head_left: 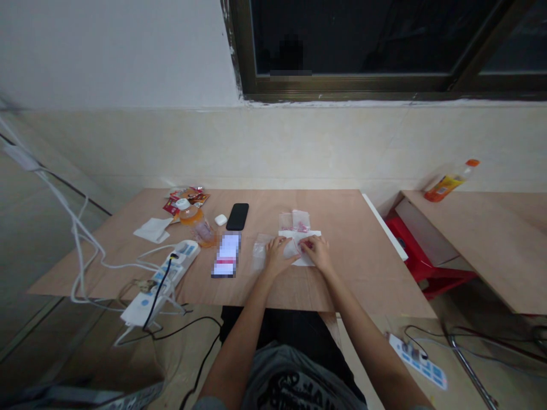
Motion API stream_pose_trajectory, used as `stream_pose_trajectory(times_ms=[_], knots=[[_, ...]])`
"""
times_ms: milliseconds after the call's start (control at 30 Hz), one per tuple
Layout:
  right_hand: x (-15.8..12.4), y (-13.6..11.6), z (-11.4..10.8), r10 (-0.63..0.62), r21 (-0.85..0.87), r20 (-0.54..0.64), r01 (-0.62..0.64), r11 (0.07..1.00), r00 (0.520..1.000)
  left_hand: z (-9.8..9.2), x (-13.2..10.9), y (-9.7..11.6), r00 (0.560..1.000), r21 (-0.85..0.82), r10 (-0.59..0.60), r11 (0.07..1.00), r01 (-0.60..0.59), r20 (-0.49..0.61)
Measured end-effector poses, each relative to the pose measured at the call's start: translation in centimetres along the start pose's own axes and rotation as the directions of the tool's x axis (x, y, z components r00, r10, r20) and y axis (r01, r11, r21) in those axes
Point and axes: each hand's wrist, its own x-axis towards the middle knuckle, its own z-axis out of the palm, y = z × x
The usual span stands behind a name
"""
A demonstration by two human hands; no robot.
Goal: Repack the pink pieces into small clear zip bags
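A white sheet of paper (pixel 306 259) lies on the wooden table, with a thin reddish line visible on it between my hands. My left hand (pixel 277 256) rests on the paper's left part, fingers stretched out and holding nothing. Over the right part, my right hand (pixel 317 250) has its fingertips pinched together at the paper; whatever they hold is too small to make out. Just beyond the sheet are small clear plastic bags (pixel 301 218) with pinkish-red bits inside. Another clear plastic bag (pixel 258 248) lies beside my left hand.
Left of my hands are a phone with a lit screen (pixel 227 256), a black phone (pixel 237 217), a white case (pixel 221 220), a bottle (pixel 200 229), snack packets (pixel 194 197), tissue (pixel 152 230) and a power strip (pixel 164 279) with cables. A red stool (pixel 444 279) stands right.
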Motion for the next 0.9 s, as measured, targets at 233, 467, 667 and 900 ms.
stream_pose_trajectory(times_ms=[233, 467, 667, 900], knots=[[-0.8, 0.6, 0.8, -0.003, 0.262, -0.069, 0.021, 0.965, 0.998, 0.1, 0.0, 0.0, 1.0, -0.006, 0.026, 1.0, -0.026, 0.001], [-0.7, 0.1, 0.9, -0.01, 0.19, -0.046, 0.018, 0.982, 0.999, 0.2, 0.0, -0.1, 0.999, -0.009, 0.034, 0.999, -0.034, -0.01], [-1.1, 1.4, -0.7, 0.111, 0.046, -0.119, -0.107, 0.993, 0.987, 0.1, -0.1, 0.0, 0.999, -0.023, 0.031, 0.999, -0.032, -0.022], [-1.4, 2.3, -1.6, 0.176, -0.21, -0.1, -0.194, 0.958, 0.979, 0.1, -0.1, 0.1, 0.999, -0.02, 0.028, 0.999, -0.028, -0.027]])
